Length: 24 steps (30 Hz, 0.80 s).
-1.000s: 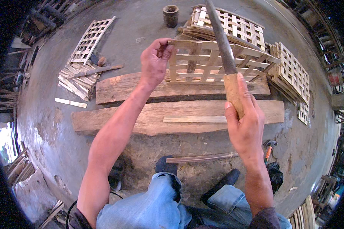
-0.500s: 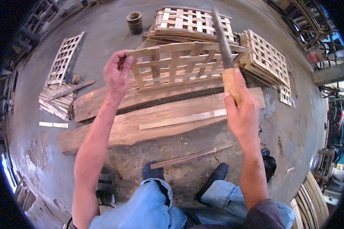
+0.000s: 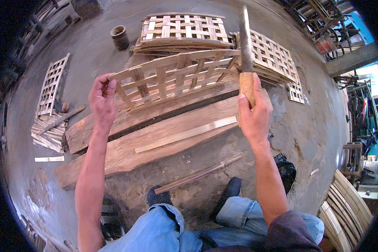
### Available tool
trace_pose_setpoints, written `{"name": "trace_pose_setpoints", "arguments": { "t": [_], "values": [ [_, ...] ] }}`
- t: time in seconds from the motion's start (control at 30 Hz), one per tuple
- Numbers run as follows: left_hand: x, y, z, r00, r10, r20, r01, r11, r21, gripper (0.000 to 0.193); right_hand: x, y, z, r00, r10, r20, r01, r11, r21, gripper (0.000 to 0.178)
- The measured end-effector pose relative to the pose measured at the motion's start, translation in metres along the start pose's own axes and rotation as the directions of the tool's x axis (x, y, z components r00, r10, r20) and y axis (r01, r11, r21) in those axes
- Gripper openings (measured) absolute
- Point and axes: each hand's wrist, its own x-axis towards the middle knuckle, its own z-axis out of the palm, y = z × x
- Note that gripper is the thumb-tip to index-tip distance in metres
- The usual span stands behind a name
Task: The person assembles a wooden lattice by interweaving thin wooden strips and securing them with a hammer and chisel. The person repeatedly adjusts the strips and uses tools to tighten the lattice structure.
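Observation:
My left hand [image 3: 102, 101] pinches the left corner of a woven bamboo panel [image 3: 181, 77], a lattice of flat pale slats. The panel stands tilted on its long lower edge over two thick wooden planks [image 3: 172, 126]. In my right hand [image 3: 256, 113], the fingers wrap round the wooden handle of a long-bladed knife [image 3: 246, 46]. Its blade points up and away, in front of the panel's right end, and whether the two touch I cannot tell. A loose flat bamboo strip [image 3: 185, 134] lies on the nearer plank, below the panel.
Beyond the planks are two stacks of woven panels [image 3: 185, 27] [image 3: 273, 56]. A dark pot [image 3: 120, 38] stands left of them. Another lattice panel [image 3: 53, 84] and a pile of slats [image 3: 49, 133] lie at the left. A bamboo stick [image 3: 197, 173] rests before my feet.
The view has shifted, so the scene sits further left. My left hand and the panel's left end appear lower; both hands keep their holds.

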Motion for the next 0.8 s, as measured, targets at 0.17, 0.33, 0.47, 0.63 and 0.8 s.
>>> {"name": "trace_pose_setpoints", "arguments": {
  "t": [0.17,0.33,0.47,0.63,0.8],
  "values": [
    [0.001,-0.002,-0.002,1.000,0.013,-0.007,-0.013,1.000,-0.020,0.013,0.003,0.019,0.004,0.998,0.040,-0.044,-0.037,0.996,0.085,0.059],
    [-0.006,-0.001,-0.012,1.000,0.013,-0.019,-0.010,0.990,0.141,0.012,-0.003,0.048,0.028,0.888,0.456,0.064,-0.404,0.706,0.582,0.046],
    [-0.057,0.037,0.000,0.997,0.037,0.072,-0.053,0.970,0.237,0.010,-0.017,0.089,0.036,0.711,0.606,0.356,-0.539,0.144,0.830,0.036],
    [-0.123,0.047,-0.008,0.922,0.164,0.351,-0.247,0.947,0.205,0.018,-0.030,0.129,0.037,0.770,0.417,0.483,-0.464,-0.154,0.872,0.040],
    [-0.148,0.044,-0.008,0.854,0.207,0.478,-0.382,0.873,0.304,0.024,-0.046,0.138,0.026,0.722,0.412,0.556,-0.529,-0.189,0.827,0.048]
  ]
}}
